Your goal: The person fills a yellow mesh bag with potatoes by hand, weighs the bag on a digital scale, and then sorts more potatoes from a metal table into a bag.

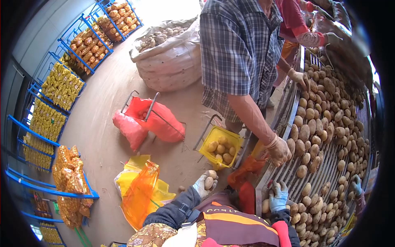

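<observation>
My left hand (201,187), in a pale glove, is closed around potatoes (209,182); at least two show above its fingers. It is held out over the floor, just below a yellow mesh bag (219,145) hung open on a metal frame with several potatoes inside. My right hand (278,197), in a light blue glove, is at the near left edge of the roller conveyor (284,175). Its fingers look apart, and I see nothing held in them. Loose potatoes (314,206) lie on the rollers to its right.
A person in a checked shirt (230,53) stands ahead, one gloved hand over the conveyor. Another blue-gloved hand (356,185) reaches in from the right. Red sacks (164,119), yellow and orange mesh bags (142,189), a large white sack (168,66) and blue racks (53,191) stand left.
</observation>
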Demonstrator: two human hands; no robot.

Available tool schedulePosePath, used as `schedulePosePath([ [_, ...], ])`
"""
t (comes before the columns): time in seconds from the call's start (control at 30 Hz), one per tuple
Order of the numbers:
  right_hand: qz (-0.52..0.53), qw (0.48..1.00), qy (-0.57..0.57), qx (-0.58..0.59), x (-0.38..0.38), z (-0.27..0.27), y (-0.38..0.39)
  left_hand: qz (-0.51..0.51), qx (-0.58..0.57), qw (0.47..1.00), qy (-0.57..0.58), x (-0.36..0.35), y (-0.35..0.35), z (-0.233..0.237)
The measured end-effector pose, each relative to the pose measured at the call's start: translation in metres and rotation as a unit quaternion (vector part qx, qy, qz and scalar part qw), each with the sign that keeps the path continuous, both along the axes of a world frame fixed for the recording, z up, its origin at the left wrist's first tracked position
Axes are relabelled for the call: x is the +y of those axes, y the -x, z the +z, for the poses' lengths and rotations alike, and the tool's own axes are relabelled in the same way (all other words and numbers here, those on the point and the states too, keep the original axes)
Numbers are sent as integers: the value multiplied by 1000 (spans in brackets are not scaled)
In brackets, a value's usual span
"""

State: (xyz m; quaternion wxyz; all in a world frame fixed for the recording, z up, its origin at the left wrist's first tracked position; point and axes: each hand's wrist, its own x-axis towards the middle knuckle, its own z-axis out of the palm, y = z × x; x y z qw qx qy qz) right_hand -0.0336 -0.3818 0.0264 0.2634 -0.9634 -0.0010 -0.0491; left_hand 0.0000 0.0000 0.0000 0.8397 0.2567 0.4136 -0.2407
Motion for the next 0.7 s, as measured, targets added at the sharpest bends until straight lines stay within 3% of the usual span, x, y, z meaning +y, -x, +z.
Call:
schedulePosePath([
  [0.07,4,1000,-6,-7,-9,-6,5,82,16,996,-38,25,3,-9],
  [0.13,6,1000,7,-4,10,-3,-11,133,-53,988,-52,90,-26,-22],
  [0.2,5,1000,15,6,7,2,-8,184,-81,978,-56,148,-66,1],
  [0.23,3,999,29,19,2,9,-6,157,-256,945,-132,184,-85,-9],
  [0.27,1,999,29,20,2,10,-6,242,-215,929,-177,207,-107,27],
  [0.3,-1,999,31,19,0,10,-7,355,-211,901,-132,231,-131,51],
  [0.37,-5,999,27,17,5,3,-9,454,-192,856,-157,296,-172,67],
  [0.4,-6,1000,20,14,9,-1,-12,419,-248,831,-269,301,-184,76],
  [0.43,-8,1000,17,17,7,0,-8,394,-233,832,-314,288,-188,82],
  [0.5,-13,1000,18,10,7,-1,-10,281,-307,854,-312,268,-192,56],
  [0.57,-12,1000,16,5,4,-6,-9,155,-259,855,-423,188,-188,48],
  [0.63,-21,1000,8,-4,7,2,-10,5,-287,811,-510,156,-186,-48],
  [0.67,-28,999,27,-8,5,7,-6,6,-268,844,-464,127,-180,-4],
  [0.7,-20,1000,19,-11,8,6,-9,-96,-399,760,-503,87,-148,-61],
])
